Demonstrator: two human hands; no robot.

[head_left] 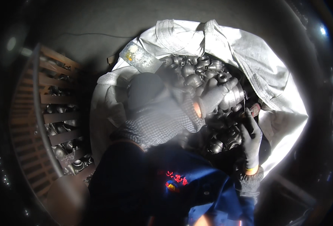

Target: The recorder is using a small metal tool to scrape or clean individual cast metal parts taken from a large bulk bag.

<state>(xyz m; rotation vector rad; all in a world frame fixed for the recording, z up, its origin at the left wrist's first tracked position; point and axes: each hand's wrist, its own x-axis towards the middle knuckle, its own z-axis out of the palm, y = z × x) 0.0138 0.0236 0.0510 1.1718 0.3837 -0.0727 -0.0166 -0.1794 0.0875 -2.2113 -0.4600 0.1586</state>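
My left hand (212, 97), in a grey knit glove, is closed on a rounded grey metal pipe fitting (234, 97) above a heap of similar fittings (193, 80). A checked sleeve cover (155, 126) runs up that arm, with a strip of bare wrist showing. To the right of the held piece, my right hand (252, 141), also gloved in grey, points upward with its fingers apart. Its fingertips are near the fitting's lower right side, beside a small reddish object (255, 109) that I cannot make out. A thin pale line shows between fingertips and fitting.
A large white woven bulk bag (262, 64) with folded-down rim surrounds the heap. On its far left rim lies a worn metal plate (139, 57). At left stands a brown slatted crate (59, 98) with more metal fittings inside. A dark cable (98, 34) crosses the floor behind.
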